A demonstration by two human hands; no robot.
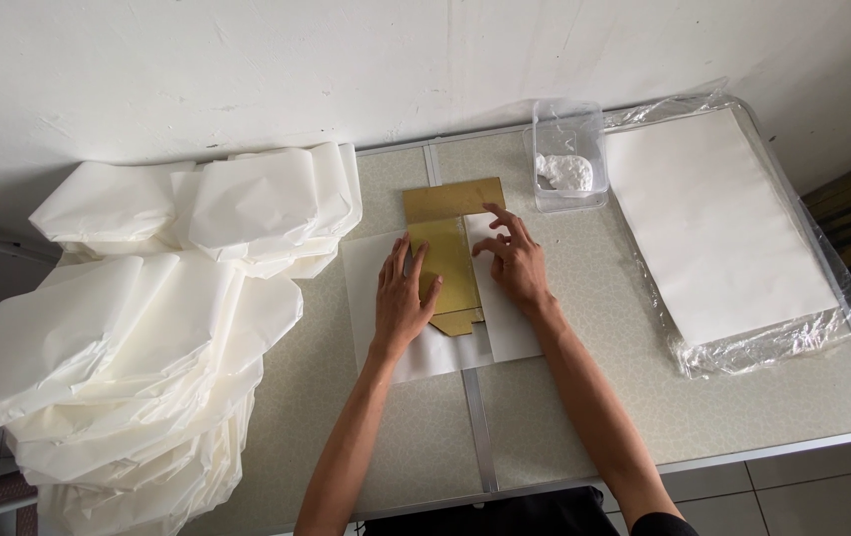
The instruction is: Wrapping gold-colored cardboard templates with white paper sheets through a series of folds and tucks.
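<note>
Both forearms reach up over the near edge of the folding table (416, 447) to a flat gold card piece (445, 243) lying on a white sheet (505, 328). Left hand (403, 298) lies flat and open on the card's left edge, gripping nothing. Right hand (513, 260) rests on the sheet right of the card, fingers loosely curled, fingertips touching its edge. Judged step: wrapping, with the card being squared on the paper; next would come folding the sheet over. Wrapped white bundles (147, 318) lie far left of the card, a bagged paper stack (718, 223) far right.

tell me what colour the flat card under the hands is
Gold, slightly shiny. The flat card lies on a white paper sheet, seen best in the head view.
</note>
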